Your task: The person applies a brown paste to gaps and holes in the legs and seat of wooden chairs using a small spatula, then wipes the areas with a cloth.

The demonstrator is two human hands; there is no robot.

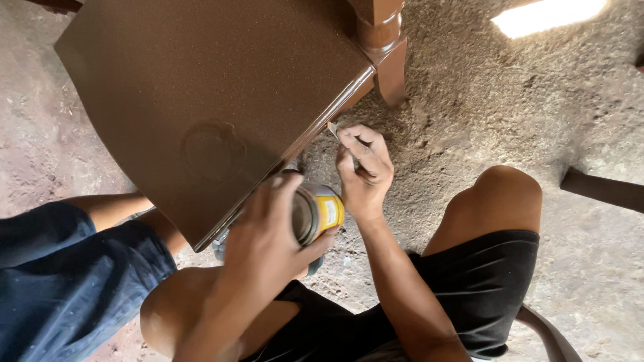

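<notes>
We are holding a tin and a small tool at the edge of a brown tabletop.

Our left hand [265, 234] is gripping a yellow-labelled tin [318, 213], tilted on its side just off the tabletop's [201, 94] near edge. Our right hand [365, 171] is pinching a small pale tool [333, 129] in narrowed fingers, its tip touching that glossy edge, near the corner with the turned leg [384, 50]. Both knees are hovering above the gritty floor [510, 100].

Both hands' fingers [359, 144] curled, gripping.
</notes>
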